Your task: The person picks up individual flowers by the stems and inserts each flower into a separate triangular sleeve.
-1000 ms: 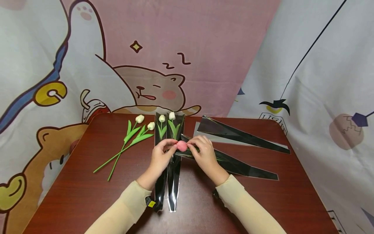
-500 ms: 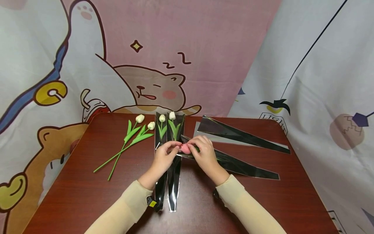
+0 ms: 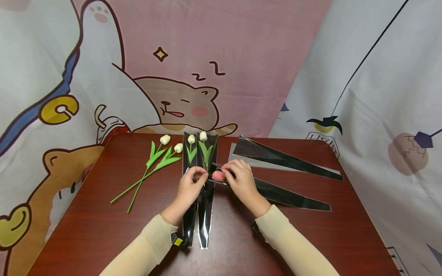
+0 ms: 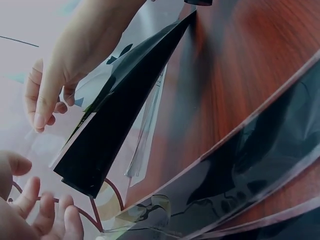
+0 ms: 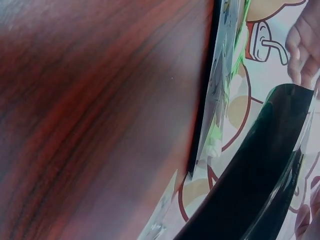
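Note:
A pink tulip head (image 3: pixel 217 176) shows at the wide mouth of a black-backed clear flower sleeve (image 3: pixel 290 195); its stem is hidden inside. My right hand (image 3: pixel 242 183) holds the sleeve near that mouth, fingers on its clear film. In the left wrist view the sleeve (image 4: pixel 112 130) is raised off the table, mouth towards my left hand (image 4: pixel 42 210), whose loosely bent fingers are apart from it. In the head view, my left hand (image 3: pixel 189 186) hovers just left of the bloom, over two filled sleeves. In the right wrist view the sleeve (image 5: pixel 260 165) partly hides my right fingers.
Two sleeves with white tulips (image 3: pixel 203 136) lie upright mid-table. Two loose white tulips (image 3: pixel 165 139) with crossed stems lie at left. Further flat sleeves (image 3: pixel 276 155) are stacked at back right. A printed cloth (image 3: pixel 262 69) hangs behind the brown table (image 3: pixel 235 245).
The pink tulip head has moved slightly right and down into the sleeve mouth. My left fingers have come away from it to the left. My right hand has stayed nearly still.

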A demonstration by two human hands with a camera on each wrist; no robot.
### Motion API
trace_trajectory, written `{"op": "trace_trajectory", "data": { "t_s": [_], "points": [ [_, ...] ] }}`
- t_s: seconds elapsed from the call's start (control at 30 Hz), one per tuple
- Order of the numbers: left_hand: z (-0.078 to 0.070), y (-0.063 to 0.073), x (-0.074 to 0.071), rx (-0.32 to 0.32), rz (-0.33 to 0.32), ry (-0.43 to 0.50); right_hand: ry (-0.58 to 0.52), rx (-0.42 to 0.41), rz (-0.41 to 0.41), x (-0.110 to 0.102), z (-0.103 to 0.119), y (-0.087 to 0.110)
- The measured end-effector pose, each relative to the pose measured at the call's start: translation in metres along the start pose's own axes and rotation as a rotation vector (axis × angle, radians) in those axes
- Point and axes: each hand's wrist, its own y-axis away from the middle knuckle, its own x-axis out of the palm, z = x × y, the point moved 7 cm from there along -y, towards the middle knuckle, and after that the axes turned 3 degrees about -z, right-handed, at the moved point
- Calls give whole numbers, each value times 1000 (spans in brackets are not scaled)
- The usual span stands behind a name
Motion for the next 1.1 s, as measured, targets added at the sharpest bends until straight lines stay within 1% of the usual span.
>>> {"op": "trace_trajectory", "data": {
  "t_s": [0.1,0.2,0.3,0.4,0.47,0.53,0.6,0.67,0.7,0.77,0.87,0.97,1.0,1.03,1.1],
  "points": [
    [4,3,-3,-39,-9,-64,4,0,-3,-1,0,-1],
    [9,7,1,-80,36,-84,3,-5,-11,-2,2,-1],
    [13,9,8,-127,80,-76,0,-11,-15,-2,6,-1],
    [16,11,14,-186,92,22,-4,-22,-7,-3,10,-1],
    [16,11,18,-217,92,124,-3,-29,6,-3,13,0],
    [16,10,22,-243,98,248,2,-31,15,-4,14,0],
    [17,8,26,-258,106,353,8,-18,28,-7,12,1],
    [20,7,29,-288,110,462,13,14,51,-10,6,1],
    [22,6,30,-308,107,515,19,36,69,-12,1,1],
    [27,3,30,-341,98,610,36,98,130,-14,-12,2],
    [33,1,28,-367,89,725,87,211,262,-15,-40,8],
    [33,-1,23,-361,80,808,150,325,418,-14,-70,21],
    [32,-2,21,-358,74,836,150,365,466,-13,-79,26],
    [32,-3,18,-351,62,859,150,386,512,-12,-86,31],
    [30,-6,13,-331,32,895,112,422,587,-9,-95,40]
  ]
}}
